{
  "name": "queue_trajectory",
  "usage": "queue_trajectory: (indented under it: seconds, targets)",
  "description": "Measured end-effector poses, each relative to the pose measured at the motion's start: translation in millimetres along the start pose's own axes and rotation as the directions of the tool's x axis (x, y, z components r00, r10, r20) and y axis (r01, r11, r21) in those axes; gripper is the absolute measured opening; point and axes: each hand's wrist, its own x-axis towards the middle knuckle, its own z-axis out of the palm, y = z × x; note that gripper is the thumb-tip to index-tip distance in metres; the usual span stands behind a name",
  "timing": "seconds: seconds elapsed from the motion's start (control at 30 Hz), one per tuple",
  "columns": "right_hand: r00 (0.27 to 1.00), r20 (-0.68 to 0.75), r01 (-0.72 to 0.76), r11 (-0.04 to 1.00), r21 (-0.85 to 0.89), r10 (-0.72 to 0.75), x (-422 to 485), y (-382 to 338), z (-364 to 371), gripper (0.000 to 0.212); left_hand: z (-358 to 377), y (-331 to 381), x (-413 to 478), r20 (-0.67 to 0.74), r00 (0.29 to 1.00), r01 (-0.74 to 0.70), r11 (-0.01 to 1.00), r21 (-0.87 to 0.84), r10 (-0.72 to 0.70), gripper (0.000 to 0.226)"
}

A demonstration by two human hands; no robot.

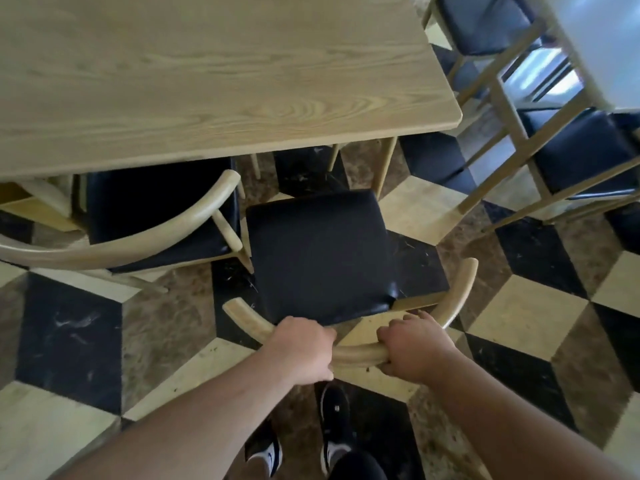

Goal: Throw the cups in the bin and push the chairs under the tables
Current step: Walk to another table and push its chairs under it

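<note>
1. Nearest of all are the person's dark shoes [334, 417] on the checkered floor [69, 341], with both forearms reaching out above them.
2. The left hand [301, 351] and the right hand [414, 348] are both closed around the curved wooden back rail [356, 355] of a chair [318, 254], one either side of its middle.
3. That chair is only partly in: the front edge of its black seat sits about level with the counter [207, 81] edge, and most of the seat stands out on the floor. I'd say it wants a straight push forward.
4. The neighbouring chair [156, 216] to the left looks further along, its seat partly under the counter, though its back rail sits well clear.
5. More chairs [581, 157] stand at the right beside another counter [602, 39]; whether they are properly tucked I cannot tell.
6. No cups and no bin show from here, and the near counter top is bare, so the cup part may be finished, but that's only a guess.
</note>
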Motion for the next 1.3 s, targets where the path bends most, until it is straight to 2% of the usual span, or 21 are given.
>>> queue_trajectory:
  seconds: [0.17, 0.3, 0.57, 0.77, 0.9, 1.07, 1.3]
  targets:
    - [0.999, -0.031, 0.019, 1.000, 0.011, -0.019, 39.3, 28.1, -35.0, 0.038, -32.7, -27.2, 31.8, -0.017, 0.995, 0.099, 0.995, -0.017, -0.099, 0.043]
    - [0.998, -0.051, 0.033, 0.999, 0.013, -0.033, 74.9, 60.5, -67.9, 0.038, -66.7, -46.1, 61.7, -0.085, 0.987, 0.133, 0.991, -0.030, -0.135, 0.041]
    - [0.991, -0.104, 0.086, 0.996, 0.008, -0.085, 130.8, 115.5, -125.4, 0.039, -132.3, -76.3, 117.3, -0.125, 0.975, 0.185, 0.982, 0.020, -0.182, 0.037]
    - [0.981, -0.100, 0.164, 0.986, -0.010, -0.164, 168.6, 136.3, -157.4, 0.038, -168.8, -100.3, 140.5, -0.066, 0.973, 0.224, 0.975, 0.018, -0.222, 0.032]
    - [0.961, -0.077, 0.266, 0.964, -0.014, -0.266, 182.6, 148.1, -164.9, 0.027, -177.8, -111.4, 153.7, 0.025, 0.988, 0.155, 0.988, 0.001, -0.155, 0.031]
    - [0.936, -0.138, 0.330, 0.944, 0.012, -0.325, 189.1, 154.8, -154.4, 0.037, -176.4, -119.5, 159.1, 0.072, 0.993, 0.088, 0.995, 0.045, -0.091, 0.040]
    - [0.933, -0.104, 0.347, 0.938, 0.012, -0.344, 188.2, 155.7, -156.2, 0.044, -179.3, -122.0, 160.8, 0.106, 0.991, 0.079, 0.996, 0.031, -0.082, 0.042]
